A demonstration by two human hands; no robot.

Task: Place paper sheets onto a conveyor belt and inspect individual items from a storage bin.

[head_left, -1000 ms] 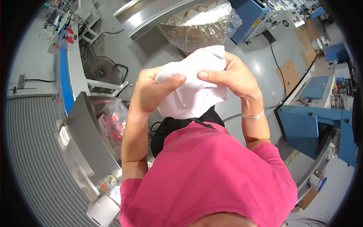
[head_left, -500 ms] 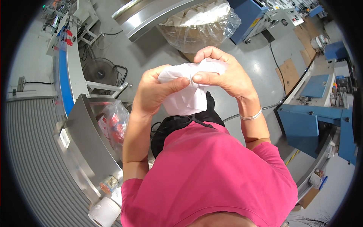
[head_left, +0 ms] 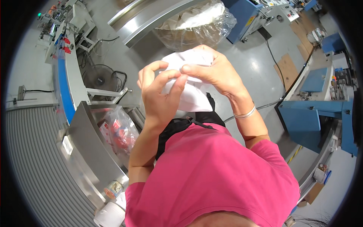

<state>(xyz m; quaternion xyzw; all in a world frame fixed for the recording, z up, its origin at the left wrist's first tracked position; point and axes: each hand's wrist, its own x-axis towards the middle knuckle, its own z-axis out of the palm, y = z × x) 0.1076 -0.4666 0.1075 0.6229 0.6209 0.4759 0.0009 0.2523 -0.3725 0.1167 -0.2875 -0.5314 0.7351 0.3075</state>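
In front of my chest I hold a white face mask (head_left: 191, 96), soft and folded, with a pointed lower end and a faint small print on its side. My left hand (head_left: 160, 89) pinches its near-left edge between thumb and index finger, the other fingers bent behind. My right hand (head_left: 213, 72) grips the upper part, thumb on the near face and fingers behind it, mostly hidden. The two thumbs almost meet at the middle of the mask. A thin bracelet (head_left: 245, 112) circles my right wrist.
Ahead, a clear plastic bag of white pieces (head_left: 196, 28) stands beyond a metal edge (head_left: 151, 22). At left are a steel bench (head_left: 89, 145), a bag with red items (head_left: 121, 130), a floor fan (head_left: 100, 78) and a paper roll (head_left: 109, 215). Blue machinery (head_left: 302, 121) stands right.
My left hand has shifted its hold, now pinching with thumb and index finger where it gripped the side. The mask has turned, showing its printed side and pointed end; my right hand moved slightly left.
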